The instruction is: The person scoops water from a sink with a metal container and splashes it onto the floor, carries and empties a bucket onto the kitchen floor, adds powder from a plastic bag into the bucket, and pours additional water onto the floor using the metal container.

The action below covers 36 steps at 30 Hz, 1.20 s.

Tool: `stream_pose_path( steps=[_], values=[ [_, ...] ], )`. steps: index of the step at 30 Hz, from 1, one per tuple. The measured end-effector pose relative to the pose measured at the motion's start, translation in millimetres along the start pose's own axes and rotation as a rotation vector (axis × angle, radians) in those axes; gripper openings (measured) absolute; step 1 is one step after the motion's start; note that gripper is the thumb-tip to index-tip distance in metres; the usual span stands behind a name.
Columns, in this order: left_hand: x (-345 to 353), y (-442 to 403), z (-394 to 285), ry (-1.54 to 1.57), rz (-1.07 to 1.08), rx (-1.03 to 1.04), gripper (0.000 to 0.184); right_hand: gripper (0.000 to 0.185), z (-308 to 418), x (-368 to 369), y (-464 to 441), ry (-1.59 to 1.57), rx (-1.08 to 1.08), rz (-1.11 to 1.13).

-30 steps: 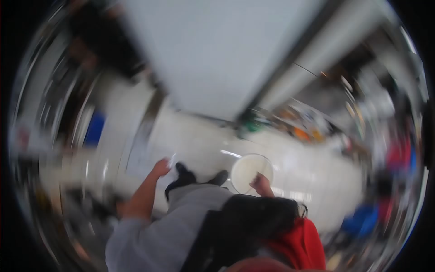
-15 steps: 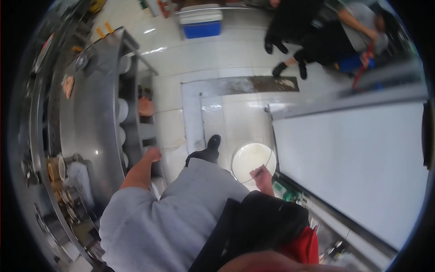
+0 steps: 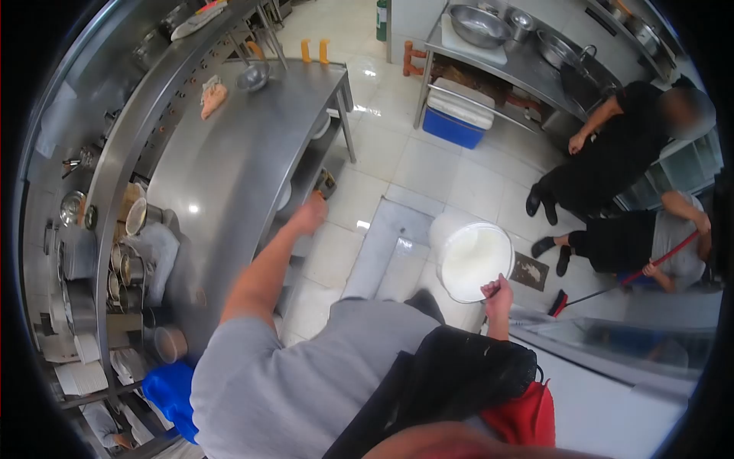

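Observation:
My right hand (image 3: 498, 291) is closed on the handle of a white bucket (image 3: 449, 231), which hangs tilted over the tiled floor. Pale, whitish contents (image 3: 477, 258) show inside its round mouth. My left hand (image 3: 308, 216) is out by the edge of the steel table (image 3: 222, 161), beside the shelves under it. Its fingers are curled away from the camera and not clear, so whether it holds anything cannot be made out. A small metal container (image 3: 326, 183) sits just beyond that hand.
Two people stand at the right; one holds a red-handled broom (image 3: 560, 303). Ahead, a blue-and-white cooler (image 3: 453, 128) is under a steel counter (image 3: 527, 73) bearing metal bowls (image 3: 479, 27). A white-topped unit (image 3: 596, 405) runs along my right. Pots (image 3: 130, 268) line the left shelf.
My view has turned and moved forward along the steel table. The bucket has come along in my right hand, past the white-topped unit's corner. My left arm has swung forward.

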<state>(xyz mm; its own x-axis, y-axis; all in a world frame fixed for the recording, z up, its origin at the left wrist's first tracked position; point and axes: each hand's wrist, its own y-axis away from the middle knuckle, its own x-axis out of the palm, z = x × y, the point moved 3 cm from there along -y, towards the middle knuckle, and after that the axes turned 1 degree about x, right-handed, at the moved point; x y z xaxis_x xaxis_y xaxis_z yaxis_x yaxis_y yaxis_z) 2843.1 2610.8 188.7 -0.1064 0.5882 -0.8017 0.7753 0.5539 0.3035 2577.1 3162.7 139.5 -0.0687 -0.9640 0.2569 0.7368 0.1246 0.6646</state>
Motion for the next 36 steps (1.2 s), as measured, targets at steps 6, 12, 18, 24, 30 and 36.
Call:
stream_pose_path(
  steps=[6,12,18,24,30,36],
  values=[
    [3,-13,9,-0.038,0.159,-0.057,0.043,0.021,96,65,-101,0.279,-0.364,-0.002],
    [-12,16,22,-0.141,0.070,-0.296,0.044,0.021,149,225,-244,0.855,-0.450,0.298],
    [10,116,-13,0.180,-0.145,-0.792,0.045,0.047,158,476,-306,1.329,0.015,0.620],
    [69,108,-55,0.299,-0.425,-0.884,0.011,0.054,184,681,-335,1.807,-0.027,0.763],
    [-32,-146,-81,0.197,-0.600,-0.669,0.018,0.054,179,846,-367,1.752,-0.130,0.946],
    [-272,-390,-111,0.099,-0.646,-0.109,0.024,0.053,217,944,-375,1.560,-0.150,1.016]
  ],
)
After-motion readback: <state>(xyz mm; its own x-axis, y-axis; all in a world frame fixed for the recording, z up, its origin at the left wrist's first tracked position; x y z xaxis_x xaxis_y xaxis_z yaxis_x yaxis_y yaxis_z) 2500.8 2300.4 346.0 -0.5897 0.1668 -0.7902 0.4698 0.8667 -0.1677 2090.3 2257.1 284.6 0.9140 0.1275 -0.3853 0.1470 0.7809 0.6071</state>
